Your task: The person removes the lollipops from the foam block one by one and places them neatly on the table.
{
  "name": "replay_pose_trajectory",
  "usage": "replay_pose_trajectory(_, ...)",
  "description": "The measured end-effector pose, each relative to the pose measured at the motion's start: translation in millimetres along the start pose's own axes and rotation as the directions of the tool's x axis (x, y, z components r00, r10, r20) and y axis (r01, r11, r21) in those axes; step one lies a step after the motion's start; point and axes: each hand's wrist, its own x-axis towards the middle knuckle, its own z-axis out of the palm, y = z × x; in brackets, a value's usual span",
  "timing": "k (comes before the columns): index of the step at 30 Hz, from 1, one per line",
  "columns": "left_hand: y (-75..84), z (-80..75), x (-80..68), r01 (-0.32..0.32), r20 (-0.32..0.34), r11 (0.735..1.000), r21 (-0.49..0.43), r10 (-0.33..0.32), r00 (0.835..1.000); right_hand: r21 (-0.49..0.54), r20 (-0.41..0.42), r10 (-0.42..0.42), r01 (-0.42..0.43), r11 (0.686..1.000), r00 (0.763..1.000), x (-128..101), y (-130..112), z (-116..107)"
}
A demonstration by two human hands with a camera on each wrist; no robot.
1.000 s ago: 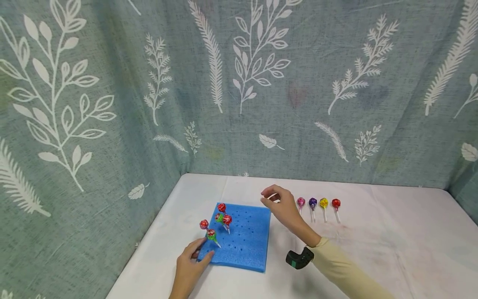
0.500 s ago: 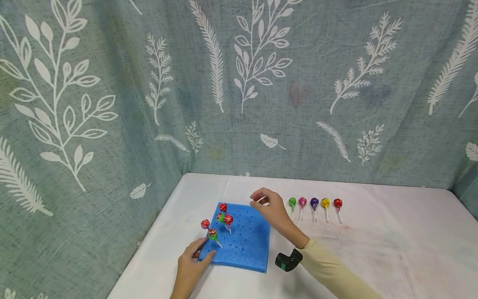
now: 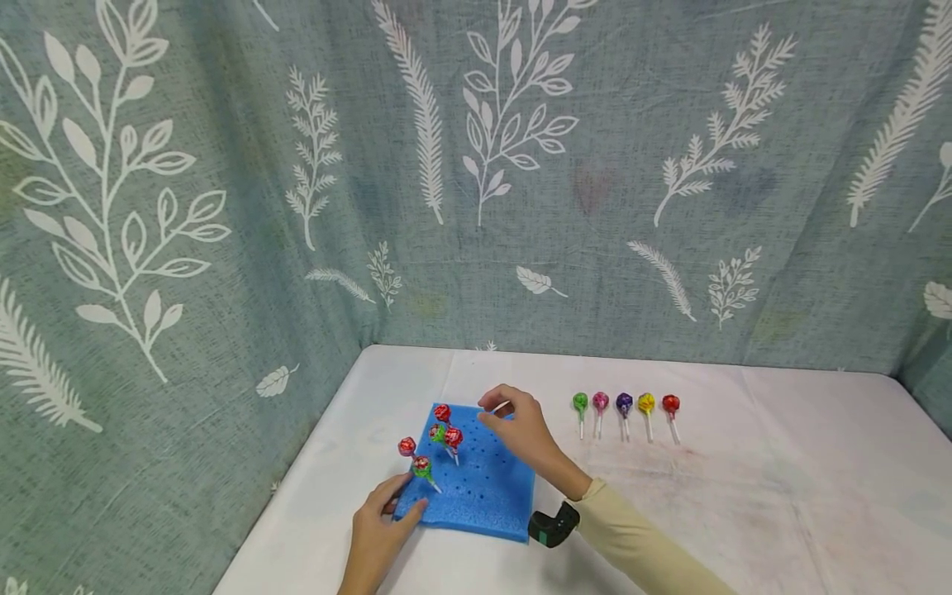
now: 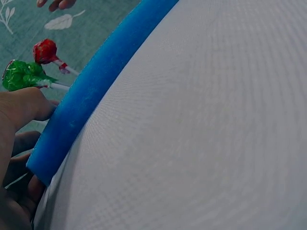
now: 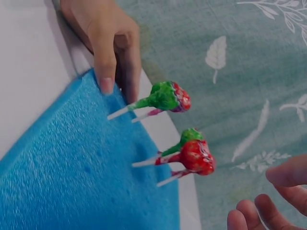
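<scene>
A blue foam board [image 3: 483, 483] with rows of small holes lies on the white table [image 3: 744, 479]. Several red and green lollipops [image 3: 442, 412] stand stuck in its left part, seen close in the right wrist view as lollipops [image 5: 194, 155]. My left hand [image 3: 402, 506] grips the board's near left corner, thumb on top [image 4: 24, 108]. My right hand [image 3: 492, 411] hovers over the board's far edge, thumb and forefinger pinching what looks like a thin white stick; any candy head is hidden. Its fingertips [image 5: 268, 206] show beside the standing lollipops.
A row of loose lollipops lies on the table right of the board: green [image 3: 580, 402], pink [image 3: 600, 402], purple [image 3: 624, 402], yellow [image 3: 646, 403], red [image 3: 671, 404]. Leaf-patterned green cloth [image 3: 521, 207] walls the back and left. A black camera [image 3: 553, 525] sits on my right wrist.
My right hand has travelled left from beside the row of loose lollipops to above the foam board, uncovering the green one. The left hand has stayed on the corner.
</scene>
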Motion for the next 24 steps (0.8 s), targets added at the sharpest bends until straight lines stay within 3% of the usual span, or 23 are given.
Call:
replay_pose_trajectory(11, -1.1, 1.0, -0.3, -0.004, 0.000, 1.000, -0.008, 0.004, 1.000, 0.004, 0.060, -0.007, 0.007, 1.000, 0.998, -2.2, 8.0, 25.9)
replay_pose_trajectory(17, -1.9, 2.9, 0.0, -0.023, -0.003, 0.999, -0.023, 0.023, 1.000, -0.033, 0.074, 0.022, -0.019, 0.999, 0.997, -4.3, 13.3, 41.0)
replay_pose_trajectory(24, 0.0, -0.1, -0.5, -0.002, -0.007, 1.000, -0.005, 0.002, 1.000, -0.071, 0.108, -0.004, 0.012, 0.997, 0.994, -2.5, 19.1, 57.1)
